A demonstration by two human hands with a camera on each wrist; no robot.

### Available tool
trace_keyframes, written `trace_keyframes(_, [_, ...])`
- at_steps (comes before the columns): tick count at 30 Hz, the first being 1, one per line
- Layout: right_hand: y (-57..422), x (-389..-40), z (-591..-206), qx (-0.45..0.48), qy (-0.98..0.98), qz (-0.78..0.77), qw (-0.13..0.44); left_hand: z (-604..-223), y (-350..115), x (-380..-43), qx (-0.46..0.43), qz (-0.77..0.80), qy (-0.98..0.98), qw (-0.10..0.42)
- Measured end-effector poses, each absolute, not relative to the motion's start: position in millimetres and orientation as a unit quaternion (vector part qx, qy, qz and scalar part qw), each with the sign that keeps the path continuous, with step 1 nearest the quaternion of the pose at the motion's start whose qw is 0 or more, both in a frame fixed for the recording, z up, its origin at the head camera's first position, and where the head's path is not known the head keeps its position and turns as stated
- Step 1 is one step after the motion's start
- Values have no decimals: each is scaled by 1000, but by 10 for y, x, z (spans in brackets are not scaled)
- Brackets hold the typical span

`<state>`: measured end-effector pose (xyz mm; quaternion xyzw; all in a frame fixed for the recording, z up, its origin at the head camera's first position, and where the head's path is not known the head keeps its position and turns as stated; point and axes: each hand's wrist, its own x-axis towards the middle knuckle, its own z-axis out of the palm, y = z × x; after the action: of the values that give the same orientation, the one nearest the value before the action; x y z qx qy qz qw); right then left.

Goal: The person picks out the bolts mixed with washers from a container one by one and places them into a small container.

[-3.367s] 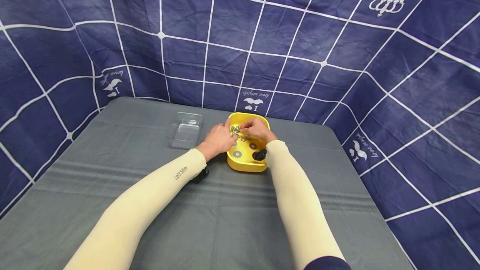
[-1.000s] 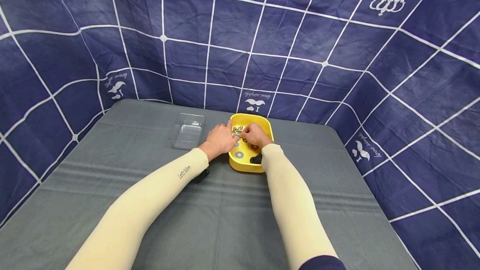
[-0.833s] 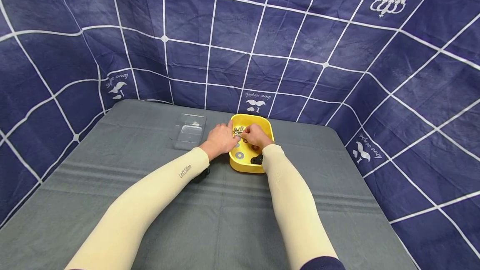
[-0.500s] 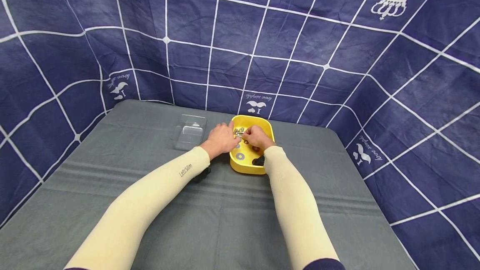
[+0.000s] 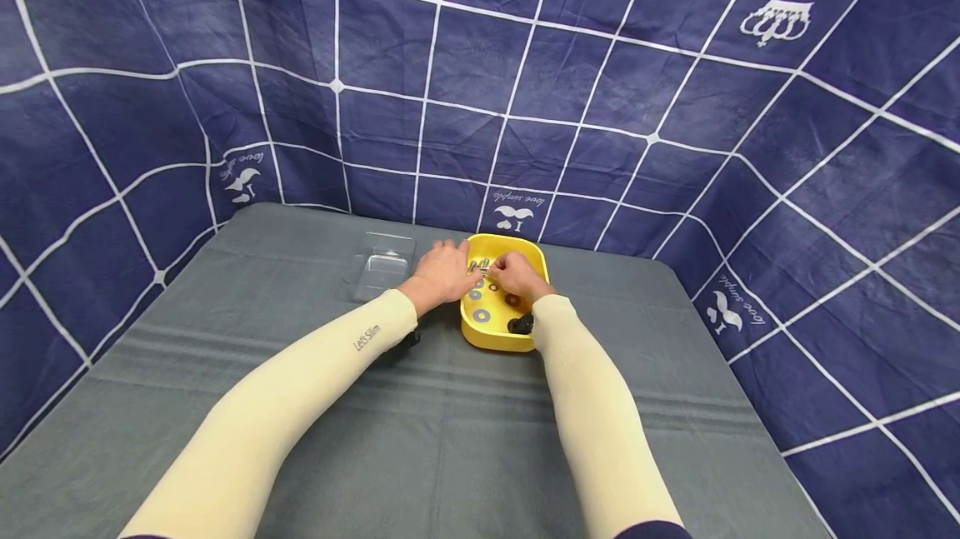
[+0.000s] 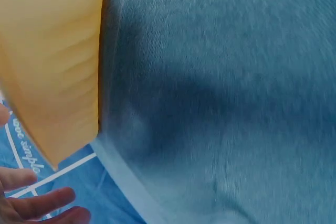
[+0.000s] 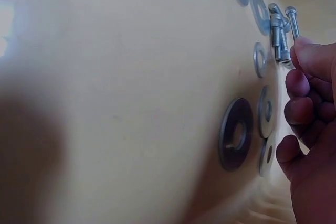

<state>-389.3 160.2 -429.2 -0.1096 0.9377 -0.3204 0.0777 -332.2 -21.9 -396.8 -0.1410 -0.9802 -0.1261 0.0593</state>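
A yellow bin (image 5: 498, 341) stands on the grey cloth. My right hand (image 5: 517, 274) reaches inside it. In the right wrist view its thumb and forefinger pinch a small silver socket-head bolt (image 7: 293, 18), head end up. A little heap of similar bolts (image 7: 278, 32) lies just behind. Several flat washers are spread over the bin floor, among them a large washer (image 7: 236, 135). My left hand (image 5: 444, 272) lies at the bin's left rim, thumb over the inside. In the left wrist view, its loosely extended fingers (image 6: 50, 203) are outside the bin wall (image 6: 58, 51).
A clear plastic box (image 5: 381, 276) lies on the cloth left of the bin. Beneath the right cuff a black object (image 5: 520, 324) shows, probably the wrist camera. A dark blue sheet with white lines (image 5: 480, 64) hangs behind and along the sides.
The head view has shifted slightly, so everything sits a bit lower. Both hands stay at the bin. The right hand has drawn a little away from the bolts, uncovering more washers.
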Motion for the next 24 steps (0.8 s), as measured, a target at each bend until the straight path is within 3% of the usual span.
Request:
trace_keyframes(7, [1592,-3868,-4236,-137,944,-292,62,-3887,-385,-3328,-140,-124,-978,94])
trace_keyframes(24, [1535,-3837,-4003,-164,944,-283,49,-3834,-906,-3348,-126,-82,-985,89])
